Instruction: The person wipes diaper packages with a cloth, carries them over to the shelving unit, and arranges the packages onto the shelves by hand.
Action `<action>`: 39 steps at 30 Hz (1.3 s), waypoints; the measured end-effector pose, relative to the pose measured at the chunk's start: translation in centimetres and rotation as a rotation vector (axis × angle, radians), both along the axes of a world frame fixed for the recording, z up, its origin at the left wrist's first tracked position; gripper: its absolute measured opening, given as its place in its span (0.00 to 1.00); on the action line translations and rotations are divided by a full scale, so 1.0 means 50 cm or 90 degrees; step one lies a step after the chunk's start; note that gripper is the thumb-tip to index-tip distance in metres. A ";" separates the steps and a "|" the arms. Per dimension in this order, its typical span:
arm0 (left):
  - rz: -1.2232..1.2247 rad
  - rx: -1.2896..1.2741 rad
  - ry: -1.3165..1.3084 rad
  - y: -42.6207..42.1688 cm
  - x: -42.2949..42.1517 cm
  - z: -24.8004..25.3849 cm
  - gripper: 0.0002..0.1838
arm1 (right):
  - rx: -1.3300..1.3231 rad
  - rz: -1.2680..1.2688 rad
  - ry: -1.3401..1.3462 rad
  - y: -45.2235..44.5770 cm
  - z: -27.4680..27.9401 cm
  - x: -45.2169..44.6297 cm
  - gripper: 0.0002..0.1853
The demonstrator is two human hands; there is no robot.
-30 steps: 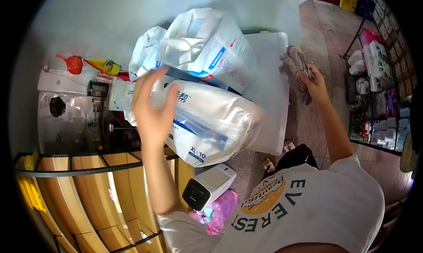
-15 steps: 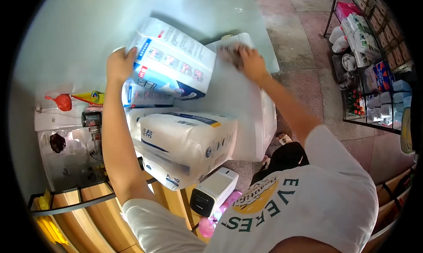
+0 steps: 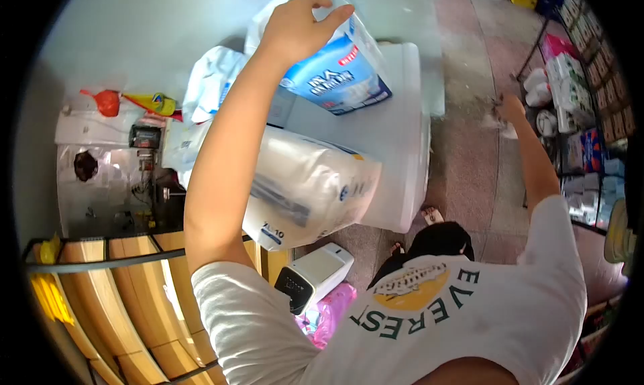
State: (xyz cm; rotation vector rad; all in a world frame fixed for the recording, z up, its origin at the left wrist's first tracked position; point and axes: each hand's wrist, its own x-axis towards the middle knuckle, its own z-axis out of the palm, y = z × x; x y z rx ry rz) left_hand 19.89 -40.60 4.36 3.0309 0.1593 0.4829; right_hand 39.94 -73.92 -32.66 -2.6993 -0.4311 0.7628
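Note:
My left hand [image 3: 298,29] is at the top of a blue-and-white diaper pack [image 3: 339,76], thumb and fingers curled at its upper edge. The pack stands tilted on a white plastic surface [image 3: 396,143], its printed blue front facing me. Out to the right, over the floor, my right hand [image 3: 513,108] grips a small crumpled greyish cloth [image 3: 496,113], blurred by motion. Below my left arm lies a large clear-wrapped white pack [image 3: 308,190] marked XL-10. Another white and blue pack [image 3: 211,80] sits to the left, partly behind my forearm.
A white box-shaped appliance [image 3: 325,267] with a black front stands below, by a pink bag [image 3: 332,311]. Wooden shelves [image 3: 114,304] fill the lower left. A black rack [image 3: 570,103] with goods runs along the right, beyond the tiled floor [image 3: 463,163].
My right hand has swung right, from the white surface out over the floor, with the cloth. My left hand has moved to the diaper pack's top; the pack has shifted right and turned.

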 end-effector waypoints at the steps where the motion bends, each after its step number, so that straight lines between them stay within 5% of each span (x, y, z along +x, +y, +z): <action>1: -0.049 -0.011 -0.112 -0.002 -0.019 0.028 0.22 | 0.035 -0.027 -0.031 -0.004 -0.008 0.003 0.33; 5: 0.075 -0.083 -0.067 0.037 -0.172 0.133 0.20 | 0.335 -0.188 0.138 0.015 0.058 -0.025 0.33; 7: 0.055 0.014 -0.055 0.093 -0.243 0.142 0.18 | 0.595 -0.259 0.417 0.051 0.181 -0.078 0.35; 13: 0.136 -0.036 -0.113 0.169 -0.456 0.116 0.16 | 0.583 0.120 0.139 0.166 0.547 -0.301 0.42; 15: 0.133 -0.072 -0.123 0.191 -0.521 0.098 0.15 | 0.673 0.024 0.058 0.187 0.582 -0.329 0.42; 16: 0.112 -0.093 -0.141 0.209 -0.550 0.083 0.15 | 0.748 0.181 0.077 0.206 0.638 -0.359 0.39; 17: 0.088 -0.117 -0.153 0.225 -0.580 0.070 0.16 | 0.914 -0.044 0.132 0.220 0.657 -0.399 0.35; 18: 0.060 -0.141 -0.168 0.235 -0.603 0.060 0.15 | 0.983 0.142 0.323 0.237 0.694 -0.400 0.31; 21: 0.094 -0.282 -0.159 0.253 -0.647 0.032 0.16 | 0.912 0.174 0.299 0.334 0.770 -0.519 0.22; 23: 0.059 -0.365 -0.159 0.267 -0.641 0.004 0.17 | 0.687 0.235 0.134 0.459 0.799 -0.607 0.20; 24: -0.014 -0.450 -0.229 0.260 -0.631 -0.007 0.19 | 0.510 0.296 -0.093 0.503 0.769 -0.640 0.22; 25: -0.089 -0.536 -0.296 0.252 -0.617 -0.019 0.22 | 0.411 0.326 -0.549 0.528 0.701 -0.669 0.25; 29: -0.096 -0.056 -0.171 0.189 -0.583 -0.074 0.25 | 0.474 0.433 -0.467 0.524 0.645 -0.757 0.24; 33: -0.094 -0.111 -0.120 0.180 -0.556 -0.079 0.19 | 0.552 0.252 -0.301 0.507 0.645 -0.818 0.26; 39: -0.234 -0.209 -0.101 0.208 -0.565 -0.074 0.10 | 0.535 0.387 -0.522 0.482 0.613 -0.816 0.25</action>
